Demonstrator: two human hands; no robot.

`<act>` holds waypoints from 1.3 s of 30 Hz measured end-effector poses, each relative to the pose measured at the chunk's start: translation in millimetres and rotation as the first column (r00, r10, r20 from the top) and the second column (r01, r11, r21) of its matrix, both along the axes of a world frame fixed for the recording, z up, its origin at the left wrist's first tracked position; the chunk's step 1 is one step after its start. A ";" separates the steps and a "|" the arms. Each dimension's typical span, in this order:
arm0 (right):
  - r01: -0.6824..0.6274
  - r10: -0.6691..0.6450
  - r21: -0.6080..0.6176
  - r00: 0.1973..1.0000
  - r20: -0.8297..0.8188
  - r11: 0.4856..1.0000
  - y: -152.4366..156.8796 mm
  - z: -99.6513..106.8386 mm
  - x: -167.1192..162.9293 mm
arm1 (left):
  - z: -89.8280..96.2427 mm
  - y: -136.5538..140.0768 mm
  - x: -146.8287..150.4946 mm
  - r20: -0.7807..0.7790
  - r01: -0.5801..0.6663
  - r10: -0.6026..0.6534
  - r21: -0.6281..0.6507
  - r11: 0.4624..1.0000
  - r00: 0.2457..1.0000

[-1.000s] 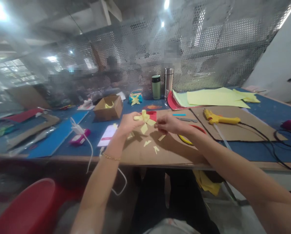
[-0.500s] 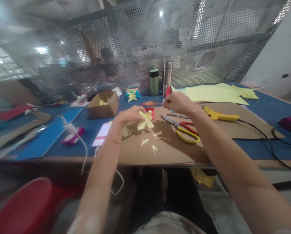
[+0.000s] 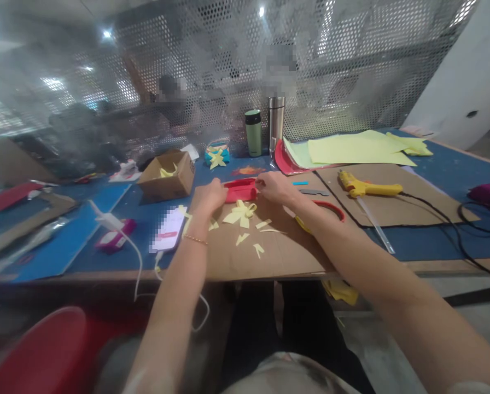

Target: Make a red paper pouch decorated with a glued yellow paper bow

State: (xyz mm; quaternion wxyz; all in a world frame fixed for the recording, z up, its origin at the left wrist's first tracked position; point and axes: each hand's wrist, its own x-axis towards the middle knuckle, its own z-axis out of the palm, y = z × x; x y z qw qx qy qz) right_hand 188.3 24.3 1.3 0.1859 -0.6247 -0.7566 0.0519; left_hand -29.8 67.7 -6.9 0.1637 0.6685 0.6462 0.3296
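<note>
Both hands are at a red, trough-like piece (image 3: 241,190) on the cardboard sheet (image 3: 228,257). My left hand (image 3: 214,196) grips its left end, fingers bent. My right hand (image 3: 273,185) pinches the right end. Just nearer to me lies a pale yellow paper flower (image 3: 240,215) with pointed petals and a small loop. Yellow paper scraps (image 3: 258,250) are scattered in front of it. Under my right forearm, a red-handled tool (image 3: 333,207) and a yellow handle (image 3: 302,223) are partly hidden. A grey blade (image 3: 315,192) and a blue strip (image 3: 300,183) lie beyond.
A yellow glue gun (image 3: 368,189) with a black cord rests at right. Yellow sheets (image 3: 351,149) lie behind it. A cardboard box (image 3: 167,178), a phone (image 3: 169,230) on a white cable, a small teal decorated item (image 3: 217,156), a green tumbler (image 3: 254,134) and a steel flask (image 3: 276,120) stand around.
My left hand has let go of the yellow flower, which now lies on the cardboard. My right hand has come down and left, and both hands now hold the red piece.
</note>
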 end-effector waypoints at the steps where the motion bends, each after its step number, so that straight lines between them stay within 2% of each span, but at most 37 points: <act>1: -0.005 0.005 -0.001 1.000 -0.002 1.000 1.5 -3.3 -3.6 | -0.5 -2.2 1.4 0.014 -0.009 0.010 -0.026 1.000 1.000; 3: -0.015 0.014 -0.002 1.000 -0.007 1.000 3.7 -9.4 -8.6 | 0.2 -5.9 3.7 0.059 -0.030 0.034 -0.073 0.997 0.998; 5: -0.027 0.027 -0.003 0.999 -0.020 1.000 4.3 -14.1 -11.0 | 0.9 -7.8 5.2 0.166 -0.030 0.047 -0.102 0.994 0.985; 9: -0.032 0.032 0.002 0.997 -0.076 0.999 1.0 -16.9 -10.9 | -2.5 -6.8 8.9 0.462 0.028 0.004 -0.063 0.998 0.887; 13: 0.033 -0.028 0.033 0.988 -0.155 0.999 -3.2 -8.8 0.3 | -5.2 -6.7 13.8 0.558 0.102 -0.053 -0.057 0.993 0.828; 16: 0.114 -0.085 0.100 0.962 -0.260 0.988 -5.2 -0.3 16.3 | -1.7 -10.9 16.8 0.623 0.171 -0.106 -0.045 0.984 0.775; 19: 0.150 -0.063 0.139 0.868 -0.493 0.979 -6.5 4.4 28.0 | 3.6 -18.5 21.2 0.705 0.267 -0.180 -0.014 0.963 0.686; 22: 0.071 -0.032 0.019 0.655 -0.755 0.997 -7.0 4.0 28.1 | 7.1 -27.2 26.9 0.749 0.344 -0.245 0.024 0.939 0.615; 24: 0.020 -0.049 -0.045 0.542 -0.839 0.999 -6.3 1.7 24.2 | 8.3 -32.4 30.5 0.752 0.371 -0.272 0.039 0.928 0.600; 25: 0.012 -0.049 -0.050 0.521 -0.852 0.999 -5.5 0.4 22.1 | 8.7 -34.5 32.0 0.753 0.380 -0.282 0.046 0.924 0.595; 30: 0.040 0.036 0.068 0.541 -0.841 0.997 0.2 -5.7 18.5 | 11.0 -41.0 35.8 0.750 0.398 -0.304 0.059 0.916 0.587; 33: 0.025 0.061 0.088 0.523 -0.850 0.996 2.1 -7.7 19.8 | 12.6 -43.4 36.6 0.749 0.394 -0.298 0.053 0.917 0.591; 36: 0.017 0.086 0.111 0.517 -0.852 0.994 0.7 -8.2 21.2 | 15.2 -46.5 37.5 0.739 0.401 -0.282 0.019 0.916 0.611; 39: -0.034 0.152 0.159 0.549 -0.822 0.987 -2.4 -7.7 22.7 | 18.1 -49.4 38.0 0.716 0.388 -0.273 0.003 0.922 0.643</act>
